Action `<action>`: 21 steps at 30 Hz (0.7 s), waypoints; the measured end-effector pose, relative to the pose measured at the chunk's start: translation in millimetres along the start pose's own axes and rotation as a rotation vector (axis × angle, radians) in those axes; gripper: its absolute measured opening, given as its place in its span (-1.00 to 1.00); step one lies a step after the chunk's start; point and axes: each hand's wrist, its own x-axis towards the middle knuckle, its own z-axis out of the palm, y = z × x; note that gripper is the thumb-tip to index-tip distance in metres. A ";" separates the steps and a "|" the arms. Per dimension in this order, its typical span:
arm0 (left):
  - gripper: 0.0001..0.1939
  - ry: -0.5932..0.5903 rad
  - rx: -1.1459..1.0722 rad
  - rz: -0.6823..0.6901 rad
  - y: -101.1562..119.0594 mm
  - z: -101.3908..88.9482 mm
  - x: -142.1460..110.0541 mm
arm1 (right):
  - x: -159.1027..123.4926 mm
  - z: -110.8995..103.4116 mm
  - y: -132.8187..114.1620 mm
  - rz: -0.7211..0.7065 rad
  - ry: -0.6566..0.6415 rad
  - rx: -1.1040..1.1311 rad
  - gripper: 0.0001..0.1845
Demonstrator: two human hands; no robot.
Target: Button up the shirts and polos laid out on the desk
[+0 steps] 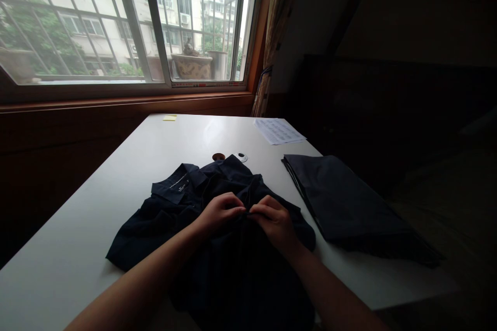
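Note:
A dark navy collared shirt [155, 227] lies spread on the white table, its collar towards the window and a small label showing inside the neck. My left hand [223, 209] pinches the shirt's front near the middle, thumb and fingers pressed together. Close against it, almost fingertip to fingertip, my right hand [274, 217] pinches the same dark cloth. Whatever small part sits between the fingertips, such as a button, is too dark to make out. The shirt's lower part falls into shadow between my forearms.
Folded dark cloth [341, 201] lies on the white table [89, 207] at the right. Printed sheets [279, 131] and a yellow sticky note [170, 118] are at the far edge. Beyond the shirt are a brown round piece [218, 156] and a white round piece [241, 157]. A window stands behind.

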 end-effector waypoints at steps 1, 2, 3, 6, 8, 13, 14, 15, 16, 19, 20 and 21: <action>-0.78 0.010 0.015 0.026 -0.3 0.6 -0.5 | 0.7 -0.1 -0.2 0.016 -0.004 0.005 -0.96; -0.78 0.016 0.029 0.048 -0.7 1.0 -1.0 | 1.3 -0.2 -0.4 0.029 -0.007 0.009 -0.98; -0.78 0.018 0.040 0.065 -0.9 1.2 -1.4 | 1.8 -0.3 -0.6 0.037 -0.010 0.011 -0.98; -0.78 0.006 0.038 0.088 -0.9 1.0 -2.2 | 2.6 -0.5 -0.8 0.045 -0.015 0.016 -0.98; -0.77 -0.004 0.014 0.089 0.1 0.5 -2.6 | 2.7 -0.7 -0.6 0.040 -0.016 0.016 -0.98; -0.73 -0.045 -0.048 0.066 5.8 -1.2 -4.0 | 2.6 -1.9 -0.7 -0.022 -0.003 0.002 -0.96; -0.72 -0.050 -0.054 0.064 6.8 -1.4 -4.2 | 2.5 -2.2 -0.9 -0.038 -0.001 -0.002 -0.95; -0.72 -0.053 -0.055 0.063 7.6 -1.5 -4.3 | 2.4 -2.5 -1.3 -0.052 -0.002 -0.006 -0.94; -0.71 -0.053 -0.054 0.061 8.2 -1.6 -4.3 | 2.3 -2.7 -1.5 -0.065 -0.005 -0.009 -0.93; -0.71 -0.055 -0.052 0.050 8.0 -1.6 -3.9 | 1.6 -2.7 -1.6 -0.089 -0.013 -0.017 -0.90; -0.71 -0.058 -0.056 0.045 7.7 -1.7 -3.8 | 1.3 -2.6 -1.3 -0.097 -0.013 -0.023 -0.89; -0.71 -0.062 -0.061 0.040 7.3 -1.7 -3.7 | 1.0 -2.5 -0.9 -0.104 -0.013 -0.031 -0.88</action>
